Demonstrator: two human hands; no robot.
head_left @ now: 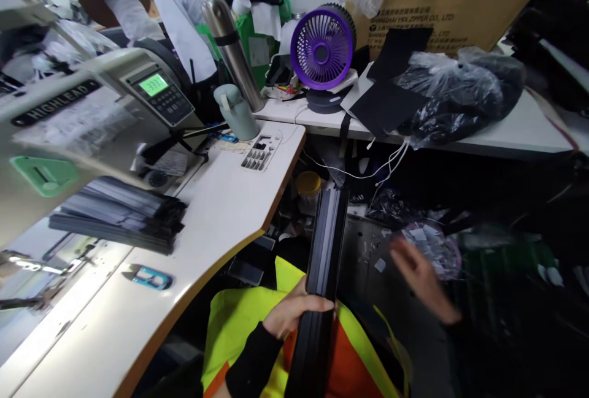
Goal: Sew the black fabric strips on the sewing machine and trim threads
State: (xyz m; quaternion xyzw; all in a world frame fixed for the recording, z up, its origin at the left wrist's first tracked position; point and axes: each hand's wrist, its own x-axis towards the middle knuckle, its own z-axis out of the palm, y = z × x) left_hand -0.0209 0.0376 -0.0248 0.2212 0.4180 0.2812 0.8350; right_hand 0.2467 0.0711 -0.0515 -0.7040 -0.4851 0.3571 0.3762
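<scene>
My left hand (294, 309) is wrapped around a stack of long black strips (326, 244), held upright over my lap with the thumb across its near face. To the right, my right hand (421, 278) hangs in the air apart from the stack. It is blurred by motion, and nothing shows in it; its fingers look extended. Beneath the left arm lies bright yellow and orange cloth (243, 318). Another pile of dark strips (122, 214) rests on the sewing machine table, with blue-handled thread snips (150, 276) in front of it.
A sewing machine (83, 116) fills the left side of the white table (221, 202). Behind stand a flask (234, 51), a grey-green cup (235, 113) and a purple fan (322, 48). A plastic-wrapped bundle (460, 97) lies at right, before a cardboard box (442, 5).
</scene>
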